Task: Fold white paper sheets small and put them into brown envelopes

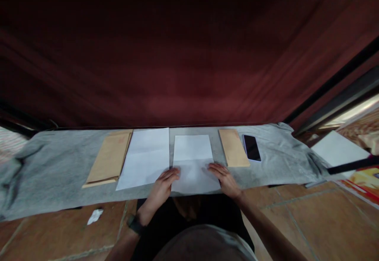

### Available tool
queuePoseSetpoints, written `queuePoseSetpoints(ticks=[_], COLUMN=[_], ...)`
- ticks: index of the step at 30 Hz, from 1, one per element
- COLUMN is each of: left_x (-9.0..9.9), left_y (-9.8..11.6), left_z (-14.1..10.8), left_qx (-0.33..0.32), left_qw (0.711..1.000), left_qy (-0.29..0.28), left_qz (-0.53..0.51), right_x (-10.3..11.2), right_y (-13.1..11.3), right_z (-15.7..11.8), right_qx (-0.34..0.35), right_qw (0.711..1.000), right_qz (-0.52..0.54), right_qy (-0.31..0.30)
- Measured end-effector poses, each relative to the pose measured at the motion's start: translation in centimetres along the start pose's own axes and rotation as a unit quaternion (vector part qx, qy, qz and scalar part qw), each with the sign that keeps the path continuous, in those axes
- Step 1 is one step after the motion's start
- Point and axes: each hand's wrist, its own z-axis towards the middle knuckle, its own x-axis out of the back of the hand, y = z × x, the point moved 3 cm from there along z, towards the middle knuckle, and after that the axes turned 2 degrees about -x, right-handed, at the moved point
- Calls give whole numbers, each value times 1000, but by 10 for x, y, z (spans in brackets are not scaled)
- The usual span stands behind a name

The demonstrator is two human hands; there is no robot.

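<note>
A white sheet of paper [192,146] with a crease across its middle lies in front of me. My left hand [166,182] grips the sheet's left edge, fingers curled together near the crease. At the opposite edge, my right hand [224,179] has its fingers over the paper and holds it too; the fingertips are slightly blurred. Both thumbs are hard to make out. Just left of this sheet are larger white sheets [148,154], lying flat. A brown envelope [234,148] rests to the right of my right hand.
A stack of brown envelopes [109,156] lies at the left on a grey cloth-covered table [59,166]. A phone [252,148] sits right of the single envelope. Dark red fabric [189,75] hangs behind the table. A white scrap [95,216] is on the tiled floor [296,221].
</note>
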Motion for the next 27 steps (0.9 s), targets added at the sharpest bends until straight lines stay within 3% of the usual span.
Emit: queuePoseSetpoints(ticks=[4,8,12,14,18,20,22,27], left_x=[-11,1,3,-15,-79,-102,-112,-95], left_y=[0,1,16,29,44,39,27,-16], left_z=[-12,-18,10,36,87,106,119,141], left_qx=[-20,-17,-10,-38,-82,-80,-77,-32], left_qw=[999,996,993,993,984,981,979,982], left_qy=[-36,-86,-106,-113,-143,-140,-124,-74], left_qz=[33,1,-43,-23,64,112,145,173], right_x=[-9,-11,-12,-12,-12,-12,-12,-8], right_y=[2,3,1,0,-2,-2,-3,-5], right_z=[-11,-16,-15,-14,-13,-13,-12,-10], right_qx=[19,23,18,17,21,19,16,14], right_qw=[998,996,995,995,996,996,996,996], right_qz=[-33,-40,-45,-48,-48,-45,-43,-36], right_qy=[-55,-79,-87,-86,-77,-72,-72,-83])
